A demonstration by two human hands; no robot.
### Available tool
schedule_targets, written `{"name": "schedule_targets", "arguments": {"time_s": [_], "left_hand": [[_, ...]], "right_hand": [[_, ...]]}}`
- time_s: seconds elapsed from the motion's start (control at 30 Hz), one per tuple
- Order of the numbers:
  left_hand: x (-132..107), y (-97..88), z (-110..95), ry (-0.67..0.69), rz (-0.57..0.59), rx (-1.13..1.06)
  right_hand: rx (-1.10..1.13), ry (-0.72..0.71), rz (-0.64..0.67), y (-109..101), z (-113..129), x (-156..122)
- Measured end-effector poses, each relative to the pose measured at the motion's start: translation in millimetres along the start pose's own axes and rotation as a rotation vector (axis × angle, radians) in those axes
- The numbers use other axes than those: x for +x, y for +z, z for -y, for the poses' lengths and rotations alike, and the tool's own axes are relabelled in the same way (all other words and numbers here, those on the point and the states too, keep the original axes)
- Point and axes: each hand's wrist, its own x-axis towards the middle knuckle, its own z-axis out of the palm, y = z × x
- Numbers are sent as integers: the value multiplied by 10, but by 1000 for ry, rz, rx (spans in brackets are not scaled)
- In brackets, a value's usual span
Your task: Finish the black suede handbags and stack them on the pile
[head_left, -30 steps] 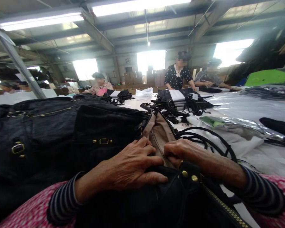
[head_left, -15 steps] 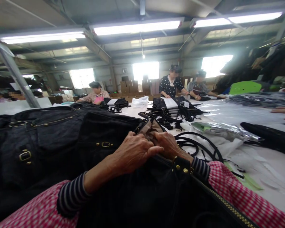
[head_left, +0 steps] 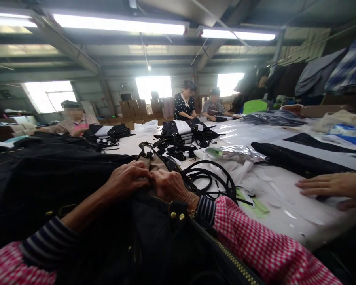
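A black handbag lies open in front of me, its brass zipper running toward the lower right. Tan lining shows at the far end of the opening. My left hand has its fingers closed on the bag's edge by the lining. Close beside it, my right hand is curled with its fingers pinching the lining; the exact fold is hidden. A strap tab with two gold rivets sits below my right wrist. Black straps lie coiled just beyond that hand.
More black bags pile up at my left. Stacked folded bags stand farther along the white table. At right, another person's hand is beside a flat black bag. Several co-workers sit or stand across the table.
The view has turned right, so the scene shifts left. Both my hands stay at the bag's opening, close together. The other person's hand at right shows more fully.
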Motion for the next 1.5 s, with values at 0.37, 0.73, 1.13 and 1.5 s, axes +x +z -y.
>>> {"name": "schedule_targets", "arguments": {"time_s": [0.37, 0.73, 1.13, 1.5], "left_hand": [[-24, 209, 1, -214, -79, -68], [-118, 519, -127, -203, -334, -81], [-151, 689, -42, -83, -437, -95], [-149, 638, -42, -105, -409, -49]], "right_hand": [[265, -62, -112, -238, -300, -116], [100, 553, -116, -528, -1880, -120], [-116, 463, 322, 248, -2215, 648], [67, 252, 310, -501, -1934, 156]]}}
